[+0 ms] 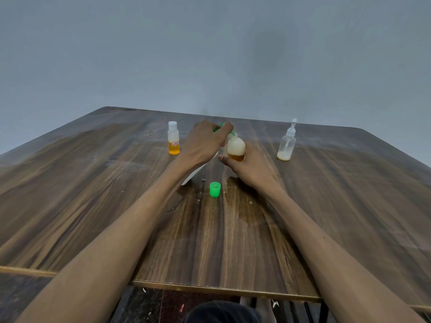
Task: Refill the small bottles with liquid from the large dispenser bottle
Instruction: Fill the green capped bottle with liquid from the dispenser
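Observation:
My left hand lies over the green pump head of the large white dispenser bottle, fingers curled round it; my forearm hides most of the bottle. My right hand grips a small round clear bottle held right beside the pump. It has amber liquid at the bottom and foam above. The bottle's neck is close to the pump spout, and whether they touch is hidden. A green cap stands on the wooden table in front of both hands.
A small capped bottle half full of orange liquid stands to the left. A clear spray bottle with a little pale liquid stands to the right. A wet patch and droplets lie around the cap. The table's near edge crosses the bottom.

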